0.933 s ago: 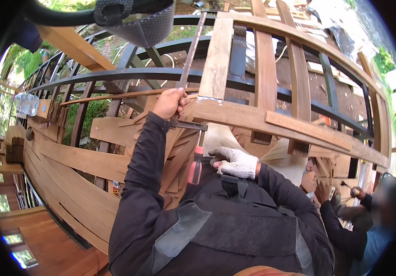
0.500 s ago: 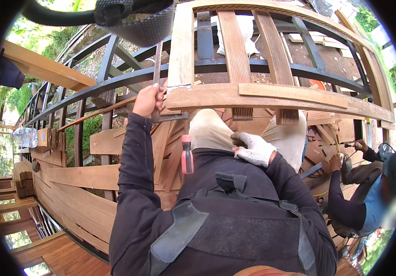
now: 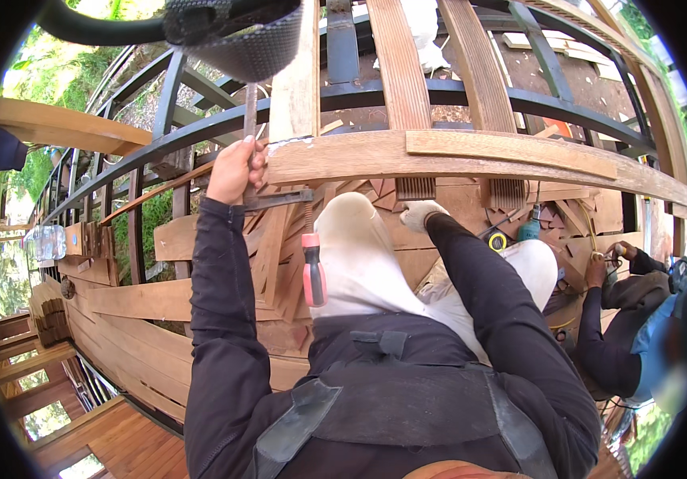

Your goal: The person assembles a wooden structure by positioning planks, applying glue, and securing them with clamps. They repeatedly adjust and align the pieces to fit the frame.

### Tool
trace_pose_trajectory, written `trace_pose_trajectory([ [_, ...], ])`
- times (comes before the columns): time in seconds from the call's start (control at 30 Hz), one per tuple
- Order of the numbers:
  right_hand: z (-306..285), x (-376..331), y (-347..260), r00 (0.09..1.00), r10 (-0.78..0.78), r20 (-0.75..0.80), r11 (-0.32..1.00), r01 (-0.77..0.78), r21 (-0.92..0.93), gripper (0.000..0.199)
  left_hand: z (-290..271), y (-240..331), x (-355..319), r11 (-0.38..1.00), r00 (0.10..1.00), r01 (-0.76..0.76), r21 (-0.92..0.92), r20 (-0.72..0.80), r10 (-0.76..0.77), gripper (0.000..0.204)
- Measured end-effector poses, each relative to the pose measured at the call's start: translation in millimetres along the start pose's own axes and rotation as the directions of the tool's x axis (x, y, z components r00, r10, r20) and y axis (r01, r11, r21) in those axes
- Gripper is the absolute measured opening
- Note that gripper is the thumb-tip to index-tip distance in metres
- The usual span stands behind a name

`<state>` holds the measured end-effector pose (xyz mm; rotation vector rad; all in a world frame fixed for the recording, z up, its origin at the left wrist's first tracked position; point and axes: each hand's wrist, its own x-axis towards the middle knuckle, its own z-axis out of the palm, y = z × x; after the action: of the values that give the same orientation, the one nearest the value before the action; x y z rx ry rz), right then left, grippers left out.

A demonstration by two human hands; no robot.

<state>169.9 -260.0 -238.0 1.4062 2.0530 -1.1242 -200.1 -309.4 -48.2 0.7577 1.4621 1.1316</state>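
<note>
My bare left hand (image 3: 236, 172) is wrapped around the steel bar of an F-clamp (image 3: 251, 112), beside the left end of a long wooden rail (image 3: 343, 160). The clamp's red and black handle (image 3: 314, 275) hangs down next to my knee. In a pale work glove, my right hand (image 3: 421, 214) reaches forward beneath the rail, close to the ends of two ribbed boards (image 3: 411, 88). Its fingers are too small and partly turned away to read. A thin wooden strip (image 3: 511, 154) lies on the rail.
A dark metal frame (image 3: 359, 96) runs behind the boards. Wood offcuts (image 3: 279, 263) cover the floor around my legs. A green power tool (image 3: 530, 225) and a yellow tape roll (image 3: 498, 241) lie near my right knee. A co-worker (image 3: 639, 319) crouches at the right.
My right hand has moved from my lap forward to below the rail. My legs have spread, uncovering the power tool and tape roll. My left hand keeps hold of the clamp.
</note>
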Motion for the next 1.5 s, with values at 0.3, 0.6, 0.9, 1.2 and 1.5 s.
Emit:
trace_pose_trajectory([
  [0.3, 133.9, 128.5, 96.1, 0.932, 0.226, -0.283, 0.970, -0.189, 0.153, 0.047, 14.8, 20.6, -0.8, 0.999, 0.999, 0.022, 0.045, -0.024, -0.021, 0.027],
  [0.6, 93.7, 117.7, 38.7, 0.958, 0.055, -0.280, 0.985, -0.098, -0.139, 0.053, 14.3, 16.1, -16.5, 0.999, 0.997, 0.038, 0.012, -0.061, -0.038, 0.029],
  [0.9, 69.6, 100.5, 10.3, 0.984, 0.144, -0.106, 0.986, -0.151, -0.068, 0.057, 9.5, 9.3, -14.7, 0.999, 0.999, 0.036, -0.026, -0.037, -0.036, 0.028],
  [1.2, 13.8, -63.5, -67.2, 0.943, -0.126, -0.309, 0.966, 0.187, 0.176, 0.066, 12.6, -3.6, -4.5, 0.997, 1.000, 0.022, -0.079, -0.017, -0.024, 0.029],
  [1.5, 12.0, -166.5, -110.8, 0.855, -0.512, -0.079, 0.264, 0.244, 0.933, 0.035, 14.1, -8.4, 1.0, 0.998, 1.000, -0.021, -0.051, 0.000, 0.021, 0.030],
])
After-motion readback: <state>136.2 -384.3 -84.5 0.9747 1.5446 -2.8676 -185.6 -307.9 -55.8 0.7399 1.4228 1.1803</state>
